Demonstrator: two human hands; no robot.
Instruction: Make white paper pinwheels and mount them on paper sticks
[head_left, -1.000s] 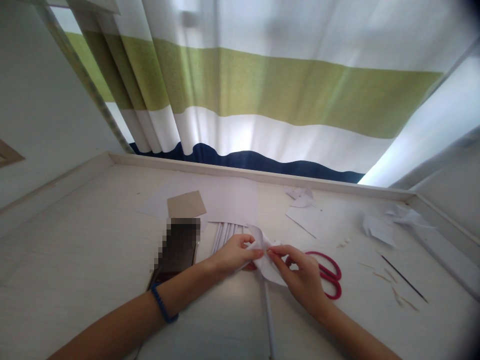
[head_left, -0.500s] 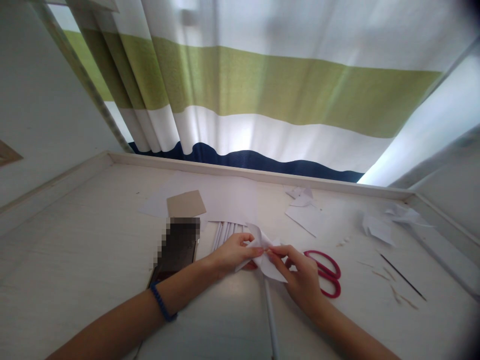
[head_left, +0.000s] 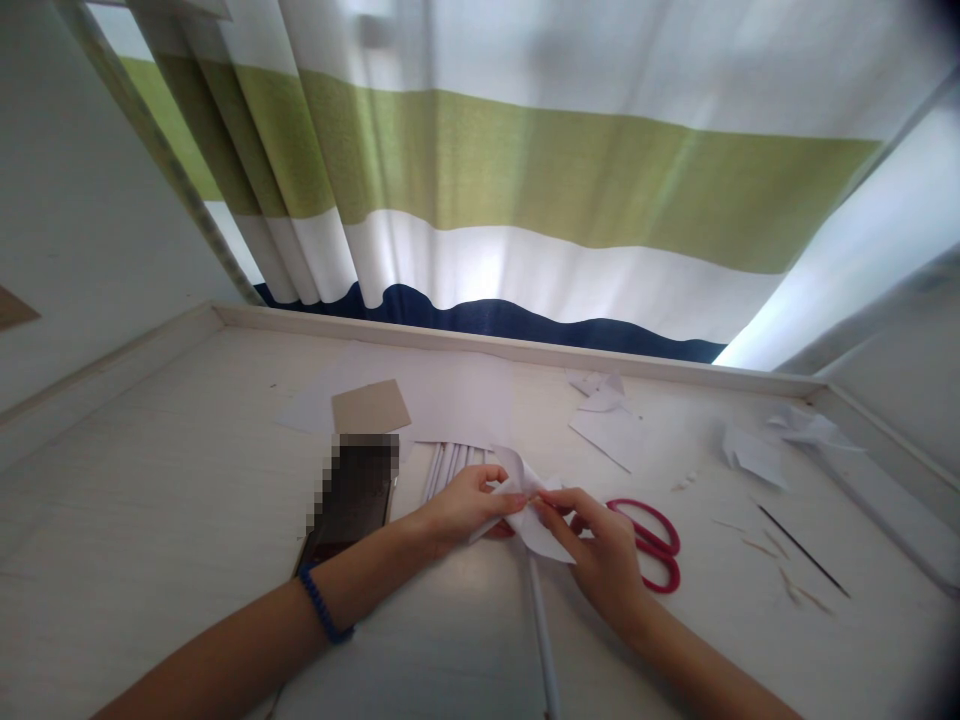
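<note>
Between my hands is a white paper pinwheel (head_left: 547, 535), its curved blades folded toward the centre. My left hand (head_left: 469, 510) is closed on it from the left, the thumb pressing near the middle. From the right, my right hand (head_left: 600, 545) pinches at the same centre, where a small pale tip shows between the fingertips. A rolled white paper stick (head_left: 541, 640) runs from below the blades toward the bottom of the view. How the stick joins the pinwheel is hidden. Red-handled scissors (head_left: 664, 545) lie just beyond my right hand, their blades covered by it.
A dark phone (head_left: 352, 500) lies at left, below a tan card (head_left: 371, 405) and white paper sheets (head_left: 465, 395). Several paper rolls (head_left: 450, 470) lie behind my left hand. At right are paper scraps (head_left: 754, 455), a thin dark stick (head_left: 802, 550) and wooden bits (head_left: 787, 585). A raised ledge (head_left: 517, 348) borders the surface.
Both hands keep the same grip on the pinwheel, with barely any finger movement. The whole view has shifted very slightly.
</note>
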